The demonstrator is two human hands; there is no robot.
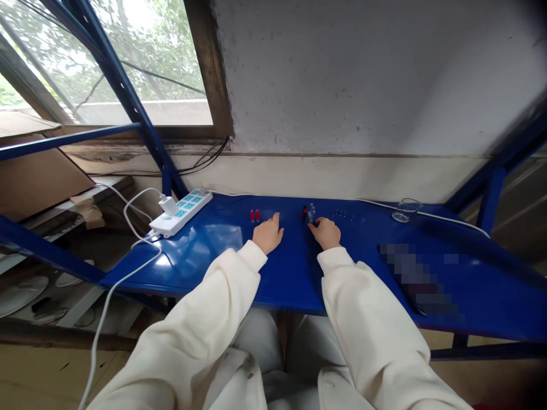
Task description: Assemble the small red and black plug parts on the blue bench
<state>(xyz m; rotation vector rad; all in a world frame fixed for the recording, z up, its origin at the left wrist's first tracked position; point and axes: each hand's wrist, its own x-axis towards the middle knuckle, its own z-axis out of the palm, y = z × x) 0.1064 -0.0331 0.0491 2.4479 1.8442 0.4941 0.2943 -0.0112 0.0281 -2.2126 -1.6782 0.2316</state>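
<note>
My left hand (268, 234) rests on the blue table with nothing in it, thumb and index finger apart. Two small red cylinders (255, 216) with pale lower ends stand just beyond it on the left. My right hand (327, 233) has its thumb and fingers closed at the base of a small cluster of clear pieces (311, 213); their exact kind is too small to tell. Beside that cluster, on its left, is a small dark piece with some red (304, 213). Several tiny clear bits (342, 214) lie to the right, beyond my right hand.
A white power strip (182, 212) with a plug and cables lies at the table's left end. A clear glass cup (401, 217) stands at the back right, near a white cable. A blurred-out dark flat object (416, 279) lies right. Blue metal posts (491, 199) flank the table.
</note>
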